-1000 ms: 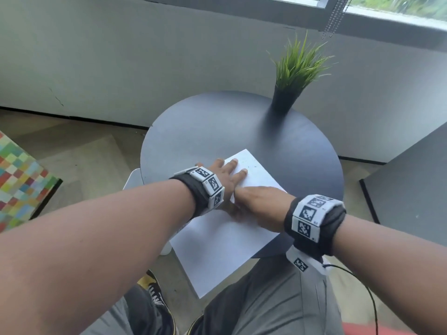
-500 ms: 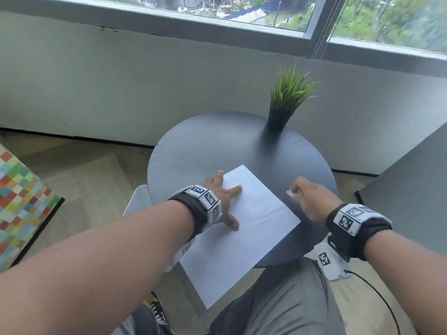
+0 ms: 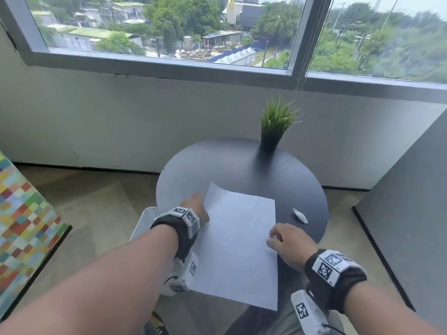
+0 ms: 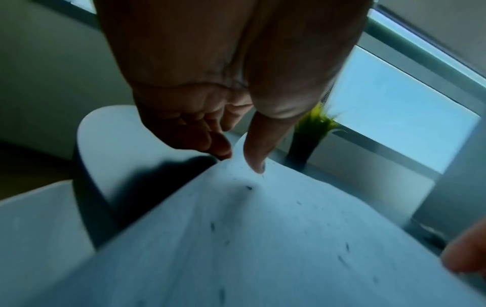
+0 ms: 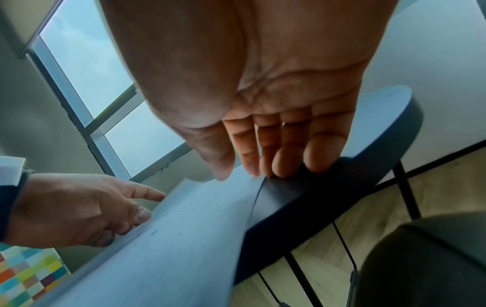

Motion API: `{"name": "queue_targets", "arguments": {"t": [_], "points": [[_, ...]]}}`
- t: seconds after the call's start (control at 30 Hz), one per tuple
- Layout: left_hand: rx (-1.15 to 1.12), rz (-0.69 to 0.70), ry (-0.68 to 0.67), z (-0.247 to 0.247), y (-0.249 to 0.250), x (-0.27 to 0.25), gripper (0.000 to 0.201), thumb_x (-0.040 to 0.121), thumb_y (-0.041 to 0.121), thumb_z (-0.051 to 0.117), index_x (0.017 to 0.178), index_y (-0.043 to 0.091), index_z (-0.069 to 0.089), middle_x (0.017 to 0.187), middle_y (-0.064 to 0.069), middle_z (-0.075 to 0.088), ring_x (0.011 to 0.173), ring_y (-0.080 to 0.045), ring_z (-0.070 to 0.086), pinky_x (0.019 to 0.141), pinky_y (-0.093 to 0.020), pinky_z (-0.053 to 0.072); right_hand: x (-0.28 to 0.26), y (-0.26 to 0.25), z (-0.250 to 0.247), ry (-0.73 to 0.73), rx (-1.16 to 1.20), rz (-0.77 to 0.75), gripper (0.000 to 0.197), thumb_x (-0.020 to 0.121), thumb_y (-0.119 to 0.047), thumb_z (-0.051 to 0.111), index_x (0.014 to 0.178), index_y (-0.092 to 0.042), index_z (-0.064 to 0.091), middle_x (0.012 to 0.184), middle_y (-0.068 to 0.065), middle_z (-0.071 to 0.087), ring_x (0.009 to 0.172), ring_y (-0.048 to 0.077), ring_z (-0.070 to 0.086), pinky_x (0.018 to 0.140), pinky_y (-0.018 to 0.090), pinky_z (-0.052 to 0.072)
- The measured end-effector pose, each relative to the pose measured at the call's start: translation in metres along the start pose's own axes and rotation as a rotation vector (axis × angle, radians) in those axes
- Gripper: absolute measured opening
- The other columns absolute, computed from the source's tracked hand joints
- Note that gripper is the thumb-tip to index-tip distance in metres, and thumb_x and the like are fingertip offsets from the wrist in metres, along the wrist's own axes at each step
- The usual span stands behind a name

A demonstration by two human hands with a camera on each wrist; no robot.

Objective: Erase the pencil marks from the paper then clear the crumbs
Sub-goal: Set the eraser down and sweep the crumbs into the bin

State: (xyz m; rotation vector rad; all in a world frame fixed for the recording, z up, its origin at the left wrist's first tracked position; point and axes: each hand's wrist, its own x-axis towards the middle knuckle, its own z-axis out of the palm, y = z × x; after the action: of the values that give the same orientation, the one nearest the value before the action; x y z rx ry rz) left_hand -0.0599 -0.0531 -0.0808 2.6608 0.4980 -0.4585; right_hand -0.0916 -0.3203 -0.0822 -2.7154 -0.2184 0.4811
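The white paper (image 3: 238, 240) lies on the round dark table (image 3: 217, 165), its near end overhanging the edge. Dark eraser crumbs (image 4: 248, 188) are scattered over the paper (image 4: 263, 238). My left hand (image 3: 203, 213) pinches the paper's left edge, thumb (image 4: 259, 153) on top and fingers (image 4: 218, 147) beneath, lifting that edge a little. My right hand (image 3: 273, 238) has nearly straight fingers (image 5: 281, 164) touching the right edge of the paper (image 5: 184, 238); it holds nothing. The white eraser (image 3: 300, 215) lies on the table, right of the paper.
A potted grass plant (image 3: 275, 126) stands at the table's far side, under the window. A grey panel (image 3: 411, 226) rises to the right. A colourful checkered surface (image 3: 21, 226) is at the left. A white stool (image 3: 147, 221) stands beside the table.
My right hand has laid the eraser on the table and come back to the paper's right edge. My left hand went from pressing flat to pinching the left edge. The paper has turned.
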Motion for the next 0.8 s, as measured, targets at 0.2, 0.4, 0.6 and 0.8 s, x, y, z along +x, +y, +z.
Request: {"name": "queue_targets", "arguments": {"t": [0.2, 0.4, 0.6, 0.8], "points": [[-0.214, 0.042, -0.074, -0.013, -0.011, -0.018, 0.022, 0.09, 0.024, 0.064, 0.096, 0.002, 0.068, 0.101, -0.021, 0.068, 0.092, -0.035, 0.066, 0.071, -0.03, 0.048, 0.001, -0.017, 0.006, -0.047, -0.061, 0.019, 0.035, 0.089, -0.04, 0.052, 0.119, -0.022, 0.056, 0.119, 0.001, 0.05, 0.107, 0.022, 0.054, 0.091, 0.035, 0.044], [-0.649, 0.091, 0.071, -0.035, -0.021, -0.024, 0.02, 0.086, 0.016, 0.069, 0.067, 0.017, 0.062, 0.063, -0.007, 0.056, 0.053, -0.022, 0.053, 0.053, -0.025, 0.044, 0.01, -0.015, -0.017, 0.063, 0.12, 0.075, 0.056, 0.089, -0.036, 0.062, 0.137, -0.015, 0.044, 0.12, 0.007, 0.058, 0.11, 0.024, 0.055, 0.094, 0.032, 0.043], [-1.0, 0.376, 0.116, -0.097, -0.011, -0.047, 0.022, 0.087, 0.014, 0.073, 0.071, 0.019, 0.059, 0.069, -0.001, 0.053, 0.058, -0.013, 0.044, 0.053, -0.022, 0.037, 0.019, -0.017, -0.091, 0.238, 0.761, 0.076, 0.048, 0.089, -0.031, 0.068, 0.133, -0.023, 0.049, 0.104, 0.003, 0.053, 0.077, 0.022, 0.058, 0.063, 0.035, 0.049], [-1.162, 0.521, 0.165, -0.126, -0.003, -0.065, 0.018, 0.089, 0.013, 0.07, 0.075, 0.02, 0.059, 0.069, 0.008, 0.067, 0.058, -0.008, 0.057, 0.056, -0.02, 0.039, -0.011, -0.045, -0.125, 0.357, 0.884, -0.302, 0.01, 0.081, -0.021, 0.074, 0.074, -0.023, 0.069, 0.068, -0.003, 0.053, 0.057, 0.012, 0.047, 0.044, 0.022, 0.038]]}}
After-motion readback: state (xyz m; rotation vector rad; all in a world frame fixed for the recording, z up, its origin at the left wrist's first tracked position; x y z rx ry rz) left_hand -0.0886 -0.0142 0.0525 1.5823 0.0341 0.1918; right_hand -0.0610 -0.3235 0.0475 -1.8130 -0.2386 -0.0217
